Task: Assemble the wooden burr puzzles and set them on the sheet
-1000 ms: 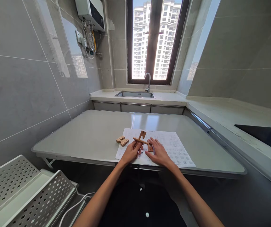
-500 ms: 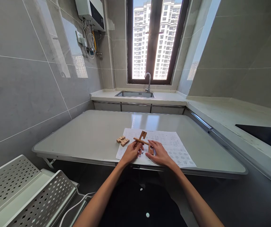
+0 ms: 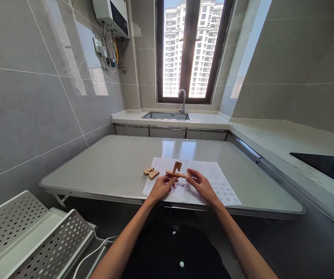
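Over the printed sheet (image 3: 219, 180), the left hand (image 3: 160, 188) is pinching a notched piece (image 3: 177, 166) with a wooden stick (image 3: 175, 174) across it. Right hand (image 3: 201, 186) grips a third bit (image 3: 188, 174) by the stick's right end (I see blocks (image 3: 151, 173) further left).

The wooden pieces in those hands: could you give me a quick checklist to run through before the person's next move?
1. Left hand has a hold: ok, its fingers are on the wooden bar.
2. Right hand has a hold: ok, it pinches another wooden piece by the bar's right end.
3. Bar and marked piece firmly joined: cannot tell; they cross, but the left hand's fingers hide part of the crossing.
4. Spare blocks clear of both hands: ok, they lie left of the left hand.
5. Printed sheet fully uncovered: not ok, the hands block part of it from view.
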Tool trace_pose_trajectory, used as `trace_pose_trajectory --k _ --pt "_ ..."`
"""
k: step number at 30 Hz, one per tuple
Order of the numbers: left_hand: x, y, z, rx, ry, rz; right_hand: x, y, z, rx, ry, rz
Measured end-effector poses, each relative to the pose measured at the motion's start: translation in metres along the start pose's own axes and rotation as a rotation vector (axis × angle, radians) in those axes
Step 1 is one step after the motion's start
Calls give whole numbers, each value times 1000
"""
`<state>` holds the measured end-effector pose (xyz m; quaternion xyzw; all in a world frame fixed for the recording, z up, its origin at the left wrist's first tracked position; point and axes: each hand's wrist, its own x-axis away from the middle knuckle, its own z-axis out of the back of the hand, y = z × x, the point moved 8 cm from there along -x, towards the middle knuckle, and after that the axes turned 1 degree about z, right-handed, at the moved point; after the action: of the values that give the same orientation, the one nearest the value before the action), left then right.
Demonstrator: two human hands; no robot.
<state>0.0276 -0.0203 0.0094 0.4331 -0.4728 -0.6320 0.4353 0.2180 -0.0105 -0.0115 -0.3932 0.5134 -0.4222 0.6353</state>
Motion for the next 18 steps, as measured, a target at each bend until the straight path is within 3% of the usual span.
trace_pose_trajectory --k 11,18 --pt "2 7 -2 -36 -2 -34 8 -18 -15 -323 -224 33" --pt "5 11 -2 -111 -7 -30 7 -14 -14 -346 -243 -3"
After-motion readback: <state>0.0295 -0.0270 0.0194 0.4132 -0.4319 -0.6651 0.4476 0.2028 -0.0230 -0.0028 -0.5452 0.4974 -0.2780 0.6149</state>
